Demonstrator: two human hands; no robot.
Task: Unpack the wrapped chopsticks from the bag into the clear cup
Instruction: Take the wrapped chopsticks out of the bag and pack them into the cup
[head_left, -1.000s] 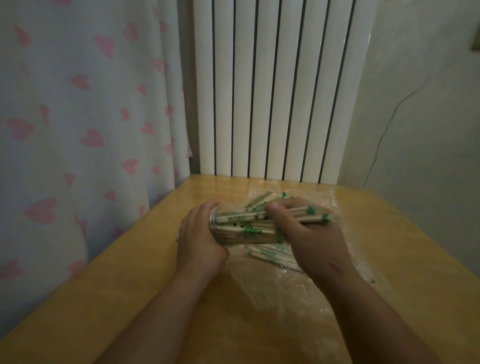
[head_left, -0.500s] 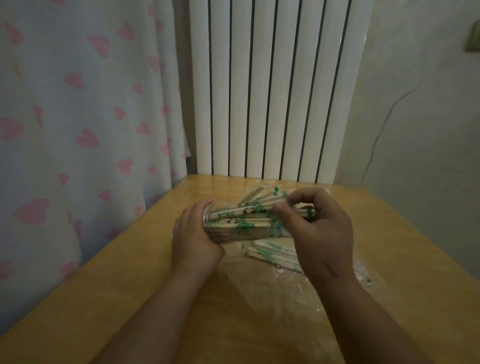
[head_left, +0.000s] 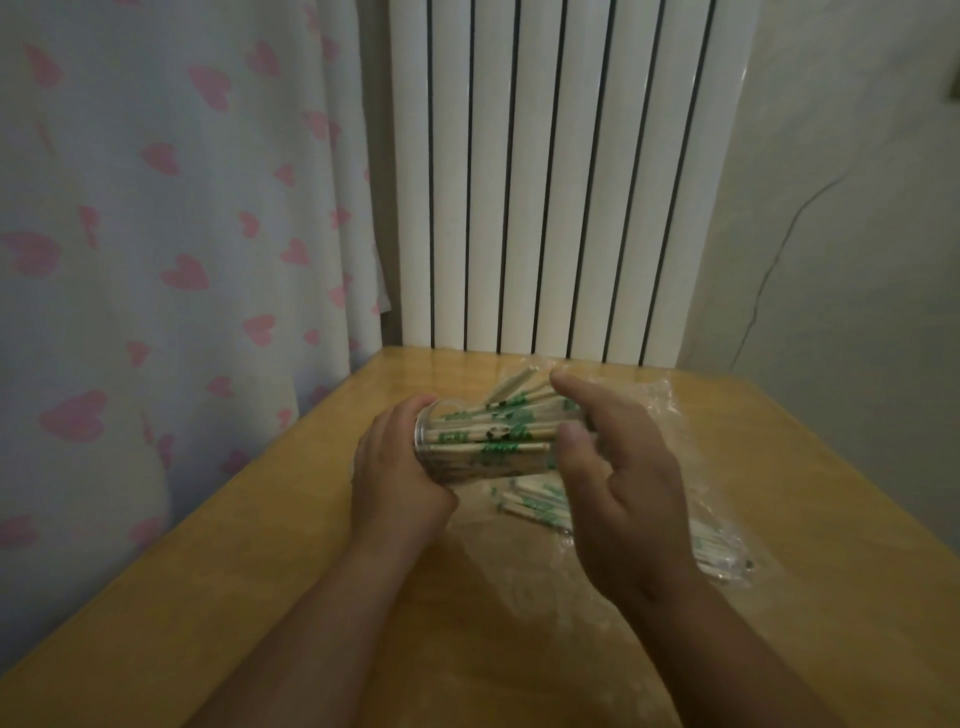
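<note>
My left hand (head_left: 395, 478) grips the clear cup (head_left: 462, 465) near its base and holds it tipped on its side above the table. Several wrapped chopsticks (head_left: 498, 431) with green print fill the cup and stick out to the right. My right hand (head_left: 623, 499) is at the cup's mouth with loosely curved fingers, the forefinger above the sticks and the thumb in front of them; the stick ends are hidden behind it. More wrapped chopsticks (head_left: 535, 506) lie in the clear plastic bag (head_left: 654, 410) flat on the table under my right hand.
The wooden table (head_left: 260, 597) stands in a corner. A white radiator (head_left: 545, 182) is right behind it, a heart-patterned curtain (head_left: 156, 208) hangs along its left edge, and a plain wall is on the right.
My right hand held a bunch of chopsticks at the cup's mouth; now its fingers have loosened and the sticks sit deeper in the cup. The left hand keeps the cup tipped.
</note>
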